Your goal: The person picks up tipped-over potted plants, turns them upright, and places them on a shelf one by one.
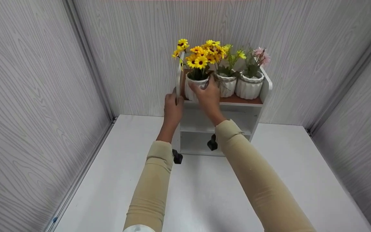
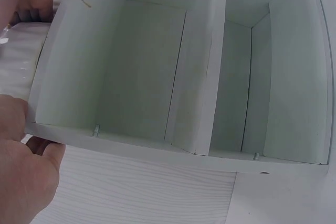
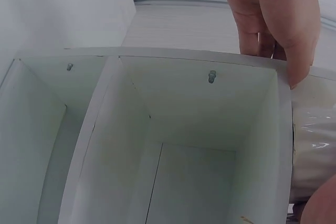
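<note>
At the back stands a small white shelf unit (image 1: pixel 216 117) with a reddish-brown top board (image 1: pixel 246 100). My left hand (image 1: pixel 173 108) grips its left side panel, also seen at the panel's edge in the left wrist view. On the top board, at the left end, is a white ribbed flowerpot (image 1: pixel 190 94) with yellow sunflowers (image 1: pixel 201 62). My right hand (image 1: pixel 209 100) holds this pot, thumb at its front and fingers at its right side. In the right wrist view the pot (image 3: pixel 315 140) shows beside the shelf edge, with only part of the right hand (image 3: pixel 321 203) in frame.
Right of the held pot stand a white pot (image 1: pixel 227 87) with yellow-green flowers and another pot (image 1: pixel 250 86) with pink flowers. Wood-grained panels (image 1: pixel 134 58) enclose the white table (image 1: pixel 201 193) behind and at both sides. Black wrist devices (image 1: pixel 177 157) hang beneath the forearms.
</note>
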Motion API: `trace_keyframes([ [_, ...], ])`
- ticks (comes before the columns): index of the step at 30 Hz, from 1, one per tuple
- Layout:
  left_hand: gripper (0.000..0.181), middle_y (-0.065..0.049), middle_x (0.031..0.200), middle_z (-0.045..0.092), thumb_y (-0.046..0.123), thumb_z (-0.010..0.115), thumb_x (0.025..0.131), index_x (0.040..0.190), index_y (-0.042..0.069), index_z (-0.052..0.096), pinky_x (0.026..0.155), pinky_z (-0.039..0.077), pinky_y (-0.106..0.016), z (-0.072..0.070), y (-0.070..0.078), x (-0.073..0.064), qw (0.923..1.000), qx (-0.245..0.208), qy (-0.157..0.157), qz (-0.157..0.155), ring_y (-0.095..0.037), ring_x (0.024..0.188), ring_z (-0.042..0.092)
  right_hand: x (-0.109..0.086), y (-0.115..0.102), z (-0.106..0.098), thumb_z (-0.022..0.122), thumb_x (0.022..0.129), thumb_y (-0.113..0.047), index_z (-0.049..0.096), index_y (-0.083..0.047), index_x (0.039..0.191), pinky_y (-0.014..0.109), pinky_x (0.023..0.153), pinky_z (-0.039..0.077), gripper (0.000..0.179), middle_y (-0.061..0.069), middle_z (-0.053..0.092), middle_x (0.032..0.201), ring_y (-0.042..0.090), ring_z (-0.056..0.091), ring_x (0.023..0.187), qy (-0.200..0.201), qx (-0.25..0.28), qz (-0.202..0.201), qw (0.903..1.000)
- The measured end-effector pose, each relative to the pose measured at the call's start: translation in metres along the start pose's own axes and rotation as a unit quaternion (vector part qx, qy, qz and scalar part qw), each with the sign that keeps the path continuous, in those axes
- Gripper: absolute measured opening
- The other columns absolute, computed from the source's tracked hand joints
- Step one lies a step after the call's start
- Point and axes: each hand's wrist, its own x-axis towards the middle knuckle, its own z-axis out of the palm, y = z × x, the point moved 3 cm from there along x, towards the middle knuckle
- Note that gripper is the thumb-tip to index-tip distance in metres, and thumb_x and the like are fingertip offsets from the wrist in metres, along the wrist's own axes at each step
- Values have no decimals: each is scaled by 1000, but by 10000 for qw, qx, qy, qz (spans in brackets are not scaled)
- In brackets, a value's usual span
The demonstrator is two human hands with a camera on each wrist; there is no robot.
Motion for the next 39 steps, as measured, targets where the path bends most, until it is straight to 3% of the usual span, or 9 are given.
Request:
trace_keyframes([
  [5,50,-12,121,50,29,40,109,154,10,40,88,47,-35,2,0,1,10000,-65,-47,-25,-19,101,49,7,-3,4,68,85,-66,11,-9,163,38,110,43,112,13,37,160,24,47,139,-29,-343,221,9992],
  [11,33,-11,116,50,28,42,108,122,4,59,86,47,-36,0,-1,2,9999,25,89,-116,-19,97,49,11,-6,12,69,87,-62,11,-8,162,38,105,46,110,14,43,155,23,52,132,4,-415,199,9989],
  [16,35,-12,115,50,27,43,108,130,5,59,85,47,-37,0,-2,1,9999,-10,168,-33,-20,96,49,11,-5,14,71,88,-58,16,-6,161,38,103,47,105,14,46,151,22,54,128,128,-345,121,9993],
  [23,29,-13,117,50,27,42,108,107,4,59,85,47,-37,3,-3,2,9999,8,169,-24,-20,97,50,8,1,15,70,88,-59,12,-11,163,38,107,44,106,12,39,158,22,49,136,172,-230,100,9995],
  [28,31,-15,117,51,26,43,108,115,1,59,85,46,-39,4,-2,3,9999,79,137,13,-22,96,49,-2,8,11,69,88,-60,13,-13,163,43,106,44,105,13,39,159,27,47,139,98,-375,191,9991],
  [31,34,-14,116,51,25,44,108,129,2,58,84,46,-39,4,-2,3,9998,121,119,62,-21,95,49,-12,10,5,68,90,-56,15,-13,163,43,110,42,99,11,36,162,27,43,142,28,-375,134,9992],
  [35,34,-12,111,51,25,45,108,129,2,59,81,44,-36,3,-2,2,9998,66,163,132,-19,91,47,-32,11,-8,63,93,-58,14,-10,162,44,118,34,97,10,28,165,26,33,149,-222,-511,53,9984],
  [37,33,-12,109,50,25,45,107,124,1,59,80,43,-36,1,-3,1,9997,22,178,184,-20,91,46,-44,12,-18,61,93,-60,16,-8,162,45,118,33,97,12,30,164,28,33,149,-335,-652,-45,9973],
  [39,34,-12,109,50,25,45,107,129,2,58,80,43,-36,-1,-4,-2,9996,-24,167,218,-20,92,47,-54,16,-30,60,93,-62,20,-7,161,47,116,36,95,14,36,161,29,38,147,-395,-789,-204,9959],
])
